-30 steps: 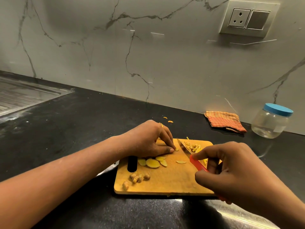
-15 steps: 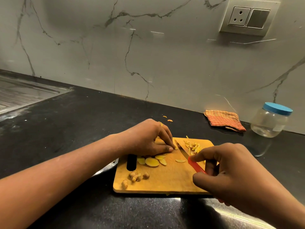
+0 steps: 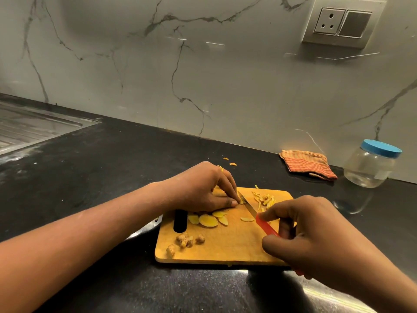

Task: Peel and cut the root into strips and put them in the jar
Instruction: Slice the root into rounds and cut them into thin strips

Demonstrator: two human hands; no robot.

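Background: a pale marble-veined wall (image 3: 225, 86) stands behind a black stone tabletop (image 3: 101, 159). All positions below are given from the rectangular wooden cutting board (image 3: 225, 247), which lies flat on the tabletop near its front edge.

1. A ribbed stainless-steel sink drainboard (image 3: 27, 129) is set into the tabletop far to the left of the board and behind it.
2. The left hand (image 3: 203, 188) rests on the board's rear left part. Its fingers are curled down, and the fingertips and thumb pin a thin pale-yellow piece of root (image 3: 241, 201) to the wood.
3. The right hand (image 3: 316, 233) is over the board's right end, clamped around the handle of the knife, forefinger extended on top.
4. A clear plastic jar with a blue lid (image 3: 370, 168) stands behind the board and to its right, well apart from it, lid on.
5. A folded orange striped cloth (image 3: 306, 163) lies behind the board, just left of the jar.
6. A grey socket-and-switch plate (image 3: 343, 22) is on the wall above the board's right end.
7. The red-handled steel knife (image 3: 255, 214) angles across the board, its blade just beside the left fingertips.
8. Flat yellow root slices (image 3: 208, 220) lie at board centre-left, beside the board's handle slot.
9. Cut yellow strips (image 3: 265, 199) are heaped at the rear right corner.
10. Knobbly brown root offcuts (image 3: 186, 240) sit at the front left.
11. Two small yellow scraps (image 3: 232, 164) lie on the tabletop just behind the board.
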